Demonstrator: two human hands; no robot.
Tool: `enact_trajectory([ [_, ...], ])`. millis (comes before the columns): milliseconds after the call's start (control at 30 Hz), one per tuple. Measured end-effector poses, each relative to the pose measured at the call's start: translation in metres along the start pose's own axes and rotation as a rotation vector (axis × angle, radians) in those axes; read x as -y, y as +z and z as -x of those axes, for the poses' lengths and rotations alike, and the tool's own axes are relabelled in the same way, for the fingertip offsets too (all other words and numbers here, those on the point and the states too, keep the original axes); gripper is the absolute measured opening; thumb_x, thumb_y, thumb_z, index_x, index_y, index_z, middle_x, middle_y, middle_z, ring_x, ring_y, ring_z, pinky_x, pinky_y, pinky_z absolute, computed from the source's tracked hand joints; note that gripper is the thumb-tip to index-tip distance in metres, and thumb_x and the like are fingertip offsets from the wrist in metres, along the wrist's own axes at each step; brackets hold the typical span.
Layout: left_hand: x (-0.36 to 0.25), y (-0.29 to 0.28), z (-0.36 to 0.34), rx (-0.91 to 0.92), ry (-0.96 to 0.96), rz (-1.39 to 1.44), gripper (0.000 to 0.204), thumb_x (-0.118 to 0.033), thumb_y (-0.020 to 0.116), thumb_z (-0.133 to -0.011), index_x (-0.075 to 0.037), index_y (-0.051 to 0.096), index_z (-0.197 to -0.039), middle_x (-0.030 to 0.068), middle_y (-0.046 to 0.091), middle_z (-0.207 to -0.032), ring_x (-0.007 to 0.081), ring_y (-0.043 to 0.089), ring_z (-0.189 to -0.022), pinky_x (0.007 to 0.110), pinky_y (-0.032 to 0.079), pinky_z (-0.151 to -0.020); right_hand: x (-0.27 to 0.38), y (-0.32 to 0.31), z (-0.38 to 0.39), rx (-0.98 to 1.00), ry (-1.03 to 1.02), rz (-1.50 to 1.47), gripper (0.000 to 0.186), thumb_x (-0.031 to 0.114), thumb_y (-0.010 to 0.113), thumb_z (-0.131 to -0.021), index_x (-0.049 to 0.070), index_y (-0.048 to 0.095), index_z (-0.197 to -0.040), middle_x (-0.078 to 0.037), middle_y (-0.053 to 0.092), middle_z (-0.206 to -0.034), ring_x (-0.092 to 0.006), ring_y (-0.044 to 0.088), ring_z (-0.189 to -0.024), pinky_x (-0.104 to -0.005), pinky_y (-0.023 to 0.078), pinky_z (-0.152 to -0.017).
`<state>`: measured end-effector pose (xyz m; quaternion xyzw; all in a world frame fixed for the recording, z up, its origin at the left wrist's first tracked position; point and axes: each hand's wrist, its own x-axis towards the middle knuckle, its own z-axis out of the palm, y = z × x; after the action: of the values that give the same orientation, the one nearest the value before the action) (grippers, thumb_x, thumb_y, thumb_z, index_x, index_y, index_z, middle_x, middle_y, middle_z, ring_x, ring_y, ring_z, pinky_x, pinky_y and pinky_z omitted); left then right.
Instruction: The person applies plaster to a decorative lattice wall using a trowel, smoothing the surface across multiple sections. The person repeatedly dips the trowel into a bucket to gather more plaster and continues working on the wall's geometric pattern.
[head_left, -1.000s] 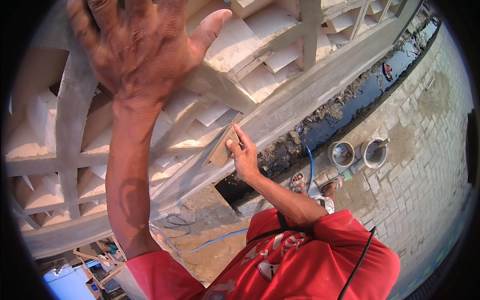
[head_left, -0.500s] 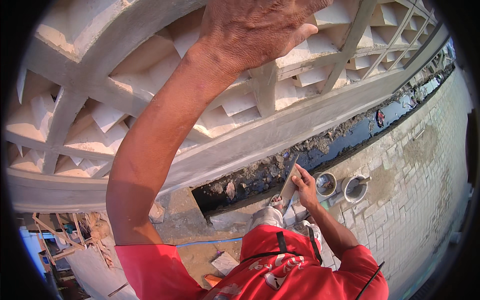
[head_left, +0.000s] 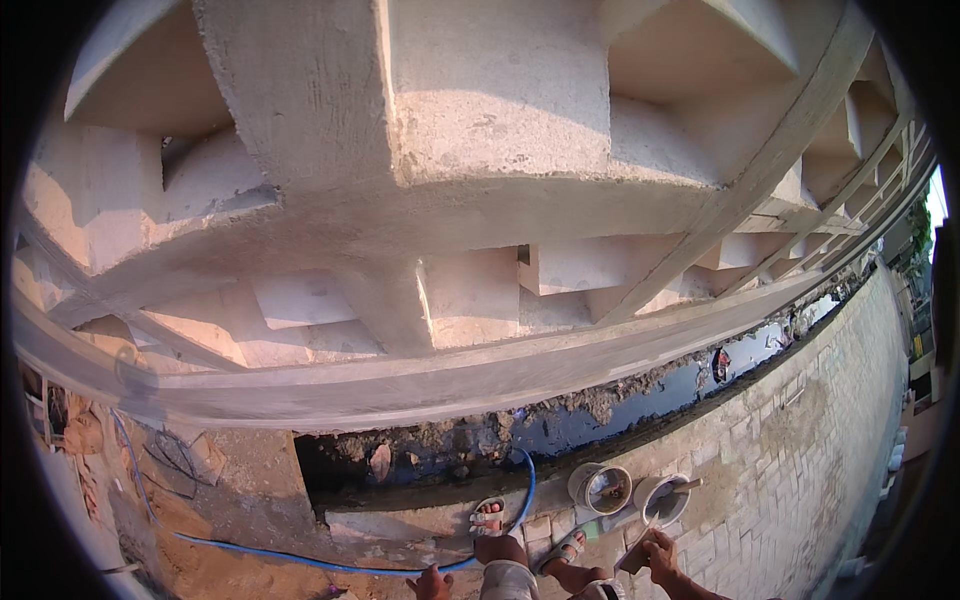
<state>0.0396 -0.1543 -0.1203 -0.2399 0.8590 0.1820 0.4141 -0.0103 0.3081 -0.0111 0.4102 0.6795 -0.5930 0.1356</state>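
Note:
Low at the right of the head view, my right hand (head_left: 662, 562) grips a flat grey-brown board (head_left: 635, 550), held below a white bucket with a stick across it (head_left: 662, 506). My left hand (head_left: 430, 582) is cut off by the lower edge, near a blue hose (head_left: 340, 564); whether it is open or closed I cannot tell. A pale concrete lattice wall (head_left: 500, 120) fills the upper view, with angled recesses and a long smooth ledge (head_left: 450, 374) along its bottom. My sandalled feet (head_left: 487, 515) stand below it.
A drain (head_left: 630, 420) with dark water, rubble and litter runs along the wall's foot. Another bucket (head_left: 580, 488) stands beside the first on the brick paving (head_left: 790, 470). At the left lie loose cables (head_left: 175, 465) and brown sandy ground (head_left: 220, 560).
My left hand has left the lattice and dropped to the lower edge. My right hand has lowered the board beside the buckets. The lattice now fills much more of the view.

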Motion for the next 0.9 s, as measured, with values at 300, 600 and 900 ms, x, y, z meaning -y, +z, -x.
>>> enact_trajectory([
  [300, -0.074, 0.046, -0.023, -0.028, -0.153, 0.389, 0.047, -0.026, 0.062, -0.083, -0.006, 0.05, -0.125, 0.0141, 0.062, -0.11, 0.0295, 0.061, -0.101, 0.058, 0.035, -0.095, -0.22, -0.083, -0.065, 0.045, -0.28, 0.616, 0.032, 0.041, 0.074, -0.07, 0.011, 0.072, -0.082, -0.008, 0.068, -0.083, -0.0242, 0.063, -0.08, -0.0406, 0.051, -0.072],
  [600, -0.149, 0.059, -0.033, -0.177, 0.041, 0.833, 0.046, -0.023, 0.062, -0.084, -0.005, 0.05, -0.124, 0.0141, 0.062, -0.108, 0.0288, 0.061, -0.098, 0.054, 0.038, -0.09, 0.003, 0.056, -0.01, 0.315, 0.121, -0.718, 0.057, 0.004, 0.056, -0.079, 0.003, 0.041, -0.134, -0.013, 0.059, -0.11, -0.0257, 0.062, -0.094, -0.0394, 0.054, -0.078],
  [900, -0.139, 0.055, 0.039, -0.052, 0.076, 1.097, 0.044, -0.021, 0.061, -0.084, -0.004, 0.051, -0.123, 0.014, 0.062, -0.106, 0.0281, 0.062, -0.096, 0.051, 0.042, -0.086, 0.259, 0.147, -0.031, 0.616, -0.467, -0.842, 0.045, 0.021, 0.068, -0.086, 0.004, 0.049, -0.123, -0.006, 0.06, -0.109, -0.0127, 0.06, -0.092, -0.0261, 0.051, -0.079],
])
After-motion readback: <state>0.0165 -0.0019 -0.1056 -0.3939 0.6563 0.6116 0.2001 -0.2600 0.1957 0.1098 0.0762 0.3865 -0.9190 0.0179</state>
